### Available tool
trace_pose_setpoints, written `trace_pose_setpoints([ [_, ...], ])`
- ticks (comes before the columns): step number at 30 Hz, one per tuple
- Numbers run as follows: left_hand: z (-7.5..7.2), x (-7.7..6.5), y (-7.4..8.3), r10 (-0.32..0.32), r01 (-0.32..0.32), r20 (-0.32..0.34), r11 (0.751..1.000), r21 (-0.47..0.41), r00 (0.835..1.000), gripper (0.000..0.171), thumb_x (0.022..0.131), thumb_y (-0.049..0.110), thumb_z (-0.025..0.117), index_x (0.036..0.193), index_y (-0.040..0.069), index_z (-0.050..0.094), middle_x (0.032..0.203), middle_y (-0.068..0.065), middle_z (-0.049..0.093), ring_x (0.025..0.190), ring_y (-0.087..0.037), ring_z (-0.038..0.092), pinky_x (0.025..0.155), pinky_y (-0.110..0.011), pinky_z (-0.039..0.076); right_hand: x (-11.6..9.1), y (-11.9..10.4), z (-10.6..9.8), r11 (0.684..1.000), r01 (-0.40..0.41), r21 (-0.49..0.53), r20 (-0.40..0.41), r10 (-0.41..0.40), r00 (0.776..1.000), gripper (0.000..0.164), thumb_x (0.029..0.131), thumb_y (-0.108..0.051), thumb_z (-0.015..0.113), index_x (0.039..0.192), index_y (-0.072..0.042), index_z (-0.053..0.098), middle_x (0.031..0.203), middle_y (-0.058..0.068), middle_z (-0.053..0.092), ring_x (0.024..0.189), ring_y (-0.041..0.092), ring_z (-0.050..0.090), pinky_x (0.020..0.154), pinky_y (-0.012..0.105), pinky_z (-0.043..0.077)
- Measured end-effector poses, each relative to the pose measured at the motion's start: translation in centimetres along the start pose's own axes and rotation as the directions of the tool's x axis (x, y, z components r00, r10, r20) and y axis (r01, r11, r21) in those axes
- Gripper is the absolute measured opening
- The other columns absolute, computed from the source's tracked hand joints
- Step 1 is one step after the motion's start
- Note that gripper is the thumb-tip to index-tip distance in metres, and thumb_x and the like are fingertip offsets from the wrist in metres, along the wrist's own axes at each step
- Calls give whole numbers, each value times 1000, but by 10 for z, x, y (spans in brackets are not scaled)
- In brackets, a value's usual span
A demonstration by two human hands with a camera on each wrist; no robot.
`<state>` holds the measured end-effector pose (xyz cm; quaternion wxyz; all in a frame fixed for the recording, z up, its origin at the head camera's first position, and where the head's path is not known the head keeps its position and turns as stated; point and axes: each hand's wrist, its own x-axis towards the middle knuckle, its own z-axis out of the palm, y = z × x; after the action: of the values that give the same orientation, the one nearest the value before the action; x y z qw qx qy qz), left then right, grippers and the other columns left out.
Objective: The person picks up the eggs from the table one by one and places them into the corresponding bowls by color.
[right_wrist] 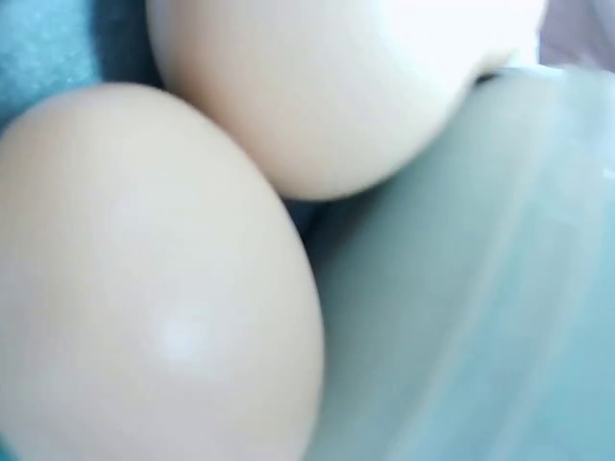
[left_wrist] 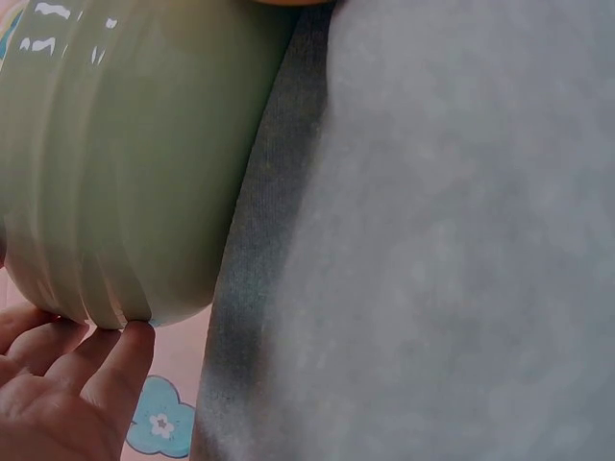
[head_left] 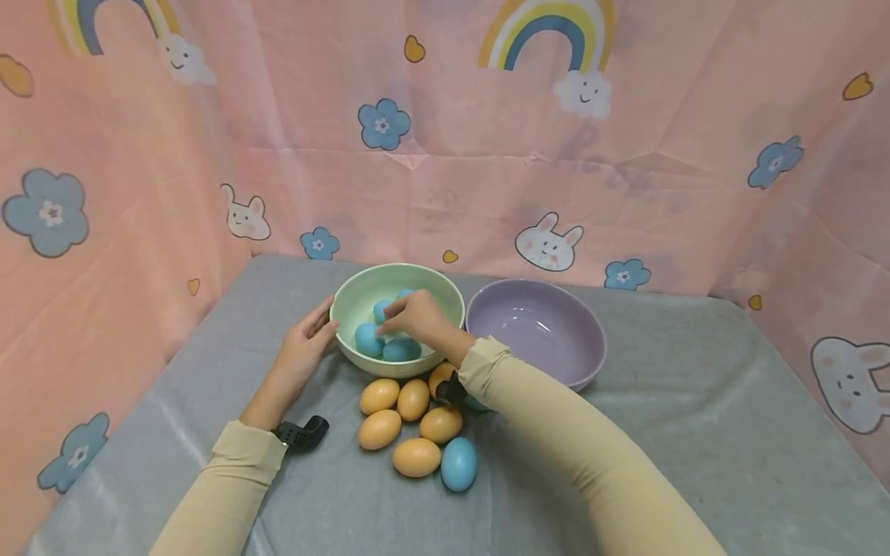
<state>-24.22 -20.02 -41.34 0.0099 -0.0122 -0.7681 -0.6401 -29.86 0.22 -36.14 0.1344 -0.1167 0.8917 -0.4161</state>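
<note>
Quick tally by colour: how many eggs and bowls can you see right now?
Smooth blue eggs: 5 visible, 4 in the green bowl, 1 on the cloth
Smooth orange-brown eggs: 6
Glossy round green bowl: 1
Glossy round purple bowl: 1
Total: 13

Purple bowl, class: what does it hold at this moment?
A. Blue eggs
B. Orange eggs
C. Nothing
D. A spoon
C. In the head view the purple bowl shows only its bare glossy inside, while the blue eggs lie in the green bowl and the orange eggs lie on the cloth in front.
</note>
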Motion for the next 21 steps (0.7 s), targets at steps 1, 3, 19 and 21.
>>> trace_pose_setpoints([
  [1, 0, 0, 0, 0, 0, -1, 1000, 0, 1000, 58, 106, 19, 46, 159, 13, 25, 164, -10, 26, 150, -24, 29, 116, -40, 37, -2, 0, -3, 1000, -2, 24, -6, 3, 1000, 38, 79, -21, 85, 113, -6, 76, 118, 8, 74, 120, 25, 63, 102, 35, 54],
  [3, 0, 0, 1, 0, 0, -4, 1000, 3, 1000, 57, 105, 19, 47, 159, 14, 25, 164, -9, 26, 151, -24, 29, 117, -40, 37, -6, 2, -10, 997, -10, 76, -14, 11, 1000, 37, 81, -21, 84, 114, -6, 75, 118, 9, 73, 121, 25, 63, 103, 37, 54],
  [19, 1, -1, 1, 5, -5, -4, 1000, 20, 1000, 57, 105, 20, 47, 158, 16, 27, 164, -8, 27, 151, -23, 29, 117, -39, 37, -62, 23, -53, 964, 55, 261, -89, -33, 995, 42, 83, -18, 81, 121, -3, 72, 121, 12, 72, 124, 23, 62, 107, 36, 51],
  [21, 1, -1, 0, 6, -5, -5, 1000, 22, 1000, 57, 105, 21, 47, 158, 16, 27, 164, -7, 27, 151, -22, 29, 117, -38, 37, -69, 27, -56, 957, 63, 282, -87, -40, 995, 41, 83, -17, 80, 120, -2, 72, 121, 14, 72, 123, 23, 63, 106, 35, 52],
])
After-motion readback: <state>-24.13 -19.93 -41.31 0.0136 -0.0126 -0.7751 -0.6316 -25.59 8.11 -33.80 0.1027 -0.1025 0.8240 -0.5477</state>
